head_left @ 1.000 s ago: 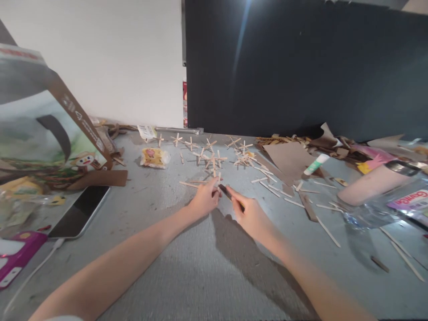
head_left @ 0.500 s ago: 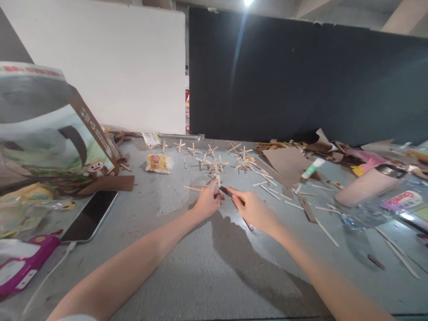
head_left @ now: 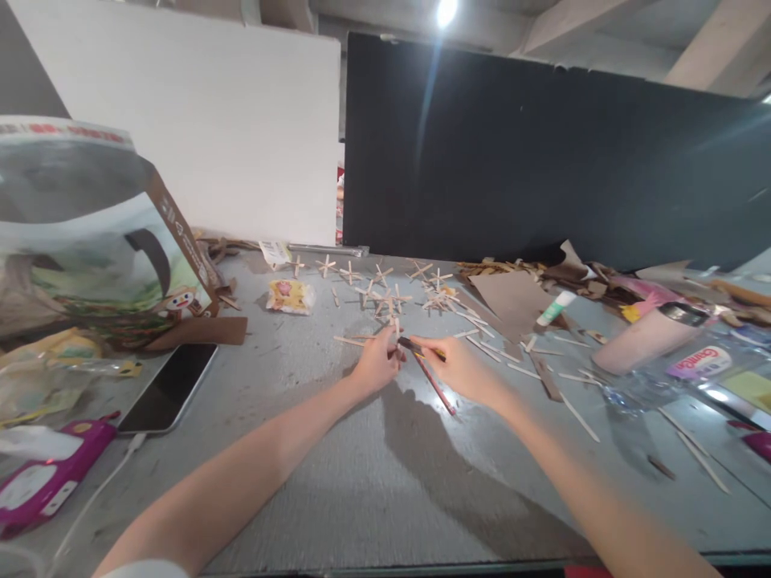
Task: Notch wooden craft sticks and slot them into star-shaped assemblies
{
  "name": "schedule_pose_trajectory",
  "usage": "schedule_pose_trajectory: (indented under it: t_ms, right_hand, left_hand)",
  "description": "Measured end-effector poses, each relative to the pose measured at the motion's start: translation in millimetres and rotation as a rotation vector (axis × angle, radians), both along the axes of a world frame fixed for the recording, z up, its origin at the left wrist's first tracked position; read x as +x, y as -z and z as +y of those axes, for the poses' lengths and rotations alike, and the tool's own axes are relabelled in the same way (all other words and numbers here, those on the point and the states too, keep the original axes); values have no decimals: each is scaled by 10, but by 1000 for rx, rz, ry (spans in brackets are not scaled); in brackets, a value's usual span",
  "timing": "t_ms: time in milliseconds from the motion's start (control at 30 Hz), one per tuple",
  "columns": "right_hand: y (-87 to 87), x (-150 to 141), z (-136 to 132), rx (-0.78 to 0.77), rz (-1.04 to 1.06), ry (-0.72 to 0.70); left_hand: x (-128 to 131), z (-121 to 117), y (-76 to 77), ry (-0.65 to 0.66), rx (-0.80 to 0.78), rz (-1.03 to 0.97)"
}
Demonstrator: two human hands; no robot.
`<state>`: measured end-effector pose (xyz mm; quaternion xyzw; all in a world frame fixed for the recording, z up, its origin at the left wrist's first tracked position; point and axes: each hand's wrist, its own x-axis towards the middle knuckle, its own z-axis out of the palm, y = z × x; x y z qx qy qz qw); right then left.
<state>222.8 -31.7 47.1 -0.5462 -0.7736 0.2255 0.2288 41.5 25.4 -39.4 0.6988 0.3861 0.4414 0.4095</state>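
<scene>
My left hand [head_left: 377,361] pinches a thin pale wooden stick [head_left: 397,324] that points away from me. Closed around a black and yellow tool that looks like a utility knife [head_left: 412,346], my right hand [head_left: 463,369] has the tool's dark front end against or very near the stick. The fingers hide the exact contact. Under the right hand a slim reddish pencil-like rod [head_left: 438,388] lies on the grey table [head_left: 337,498]. Just beyond both hands stand several star-shaped pieces made of crossed sticks [head_left: 385,299]. Another loose stick [head_left: 349,341] lies left of my left hand.
A phone [head_left: 172,389] with a cable and a magenta device [head_left: 57,474] lie left, below a printed bag [head_left: 90,249]. A small yellow packet [head_left: 290,297] sits farther back. Rightward are cardboard [head_left: 506,297], a glue stick [head_left: 556,308], a pink tumbler [head_left: 638,341] and a plastic bottle [head_left: 656,381].
The view has shifted slightly. My right hand has risen a little, so more of the reddish rod beneath it shows. Both hands keep their holds on the stick and the knife.
</scene>
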Motion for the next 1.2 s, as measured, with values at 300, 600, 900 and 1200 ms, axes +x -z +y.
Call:
schedule_pose_trajectory:
  t_ms: [300, 600, 900, 1200]
  right_hand:
    - [210, 108, 38, -38, 176, -23]
    - [518, -22, -89, 71, 333, 21]
    - [345, -39, -245, 43, 205, 59]
    - [92, 104, -290, -16, 103, 46]
  left_hand:
    - [-3, 3, -8, -76, 91, 38]
    - [-11, -26, -36, -162, 237, 186]
    - [13, -74, -48, -183, 236, 227]
    - [48, -118, -73, -143, 242, 246]
